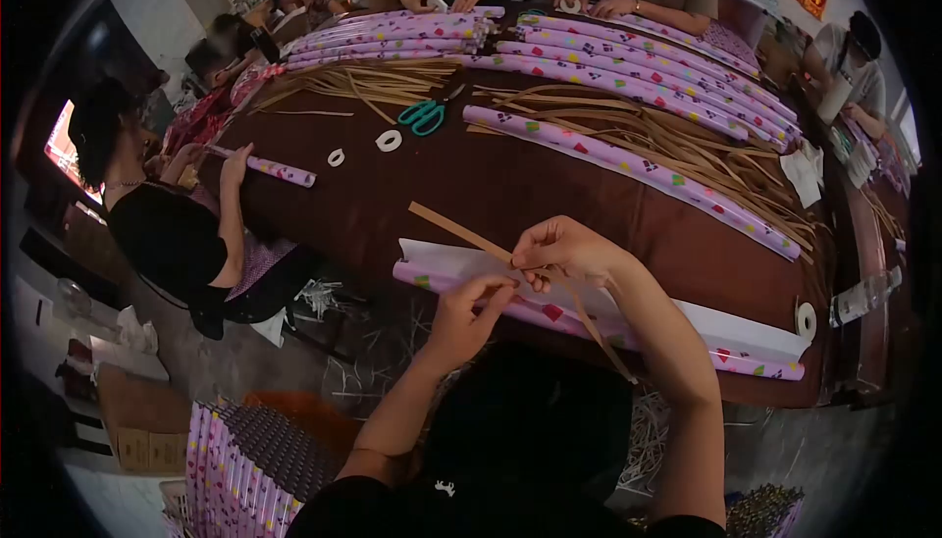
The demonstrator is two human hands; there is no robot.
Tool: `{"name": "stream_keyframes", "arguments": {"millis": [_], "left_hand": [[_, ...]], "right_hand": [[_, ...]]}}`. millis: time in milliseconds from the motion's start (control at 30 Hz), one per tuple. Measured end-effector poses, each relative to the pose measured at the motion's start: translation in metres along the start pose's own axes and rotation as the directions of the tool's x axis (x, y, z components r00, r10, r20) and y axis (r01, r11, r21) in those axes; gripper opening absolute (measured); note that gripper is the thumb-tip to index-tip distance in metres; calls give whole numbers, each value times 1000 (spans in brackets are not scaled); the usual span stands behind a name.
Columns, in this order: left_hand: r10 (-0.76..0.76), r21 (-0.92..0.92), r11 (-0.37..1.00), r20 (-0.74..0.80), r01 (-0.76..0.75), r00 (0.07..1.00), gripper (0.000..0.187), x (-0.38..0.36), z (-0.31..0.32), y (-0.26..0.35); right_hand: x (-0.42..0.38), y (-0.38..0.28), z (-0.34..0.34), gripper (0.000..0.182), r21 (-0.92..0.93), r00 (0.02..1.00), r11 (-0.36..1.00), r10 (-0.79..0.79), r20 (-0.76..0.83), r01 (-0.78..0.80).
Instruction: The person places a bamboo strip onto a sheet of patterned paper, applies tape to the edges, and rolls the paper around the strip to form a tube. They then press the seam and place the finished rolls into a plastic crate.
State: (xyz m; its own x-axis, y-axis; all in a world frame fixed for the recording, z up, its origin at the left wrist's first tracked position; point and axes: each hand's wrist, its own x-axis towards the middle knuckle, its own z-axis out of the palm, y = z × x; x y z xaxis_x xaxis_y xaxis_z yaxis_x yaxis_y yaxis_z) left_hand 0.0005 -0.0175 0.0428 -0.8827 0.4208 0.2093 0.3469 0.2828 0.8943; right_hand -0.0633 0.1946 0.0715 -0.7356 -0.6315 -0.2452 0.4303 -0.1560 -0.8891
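Note:
My right hand (567, 252) pinches a long tan strip (456, 228); one end points up to the left and the other hangs down to the right. Just below it, my left hand (473, 314) has its thumb and fingertips drawn together, and whatever is between them is too small to make out. Beneath both hands lies a partly opened roll of pink patterned paper (756, 363), its white inner side (736, 327) showing. A roll of white tape (806, 320) stands at the paper's right end.
Teal-handled scissors (424, 117) and a white tape ring (389, 141) lie on the brown table (324, 214). Beyond are a single patterned roll (628, 177), loose tan strips (706, 146) and stacked rolls (638, 77). Several people work around the table; one person (172, 234) sits at left.

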Motion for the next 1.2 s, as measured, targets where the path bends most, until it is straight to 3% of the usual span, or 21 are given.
{"name": "stream_keyframes", "arguments": {"millis": [67, 100, 167, 233, 300, 433, 533, 600, 633, 700, 833, 900, 1200], "left_hand": [[-86, -319, 948, -217, 12, 973, 24, 2, -6, -16], [-111, -385, 923, -302, -15, 947, 25, 6, -11, -7], [-165, -578, 813, -349, -73, 922, 25, 11, -23, -13], [-216, -614, 786, -385, -74, 897, 21, 12, -32, -8], [-148, -577, 806, -413, -132, 899, 17, 10, -39, -16], [-136, -580, 798, -440, -165, 888, 13, 8, -40, -16], [-118, -687, 698, -388, -201, 914, 12, 7, -43, -13], [-195, -834, 524, -314, -172, 929, 10, 6, -44, -5], [-196, -833, 526, -316, -173, 928, 10, 6, -45, -7], [-108, -860, 466, -287, -206, 952, 8, 6, -47, -15], [-76, -792, 551, -362, -264, 929, 11, 6, -49, -25], [-58, -687, 677, -407, -264, 911, 13, 4, -54, -28], [-136, -607, 776, -425, -170, 895, 15, -2, -66, -31]], "right_hand": [[1, 1, 0, 7, -11, 1000, 1000, 7, 8, -7], [1, 1, 0, 7, -21, 1000, 1000, 13, 7, -13], [1, 0, 0, 9, -52, 999, 998, 29, 28, -28], [0, 0, 1, 11, -82, 998, 996, 43, 43, -40], [0, 1, 2, 12, -152, 998, 987, 58, 32, -53], [0, 1, 4, 6, -120, 999, 992, 40, 31, -36], [-2, -1, 9, 8, -65, 997, 996, 60, 42, -57], [-2, -1, 9, 16, -132, 990, 990, 73, 117, -57], [-2, 1, 9, 16, -133, 990, 989, 74, 120, -58], [0, 4, 8, 22, -170, 985, 985, 7, 175, 24], [0, 4, 7, 27, -159, 983, 987, 5, 185, 25], [0, 4, 7, 27, -159, 984, 986, -12, 175, 41], [1, 6, 4, 26, -120, 984, 991, -41, 174, 62]]}}
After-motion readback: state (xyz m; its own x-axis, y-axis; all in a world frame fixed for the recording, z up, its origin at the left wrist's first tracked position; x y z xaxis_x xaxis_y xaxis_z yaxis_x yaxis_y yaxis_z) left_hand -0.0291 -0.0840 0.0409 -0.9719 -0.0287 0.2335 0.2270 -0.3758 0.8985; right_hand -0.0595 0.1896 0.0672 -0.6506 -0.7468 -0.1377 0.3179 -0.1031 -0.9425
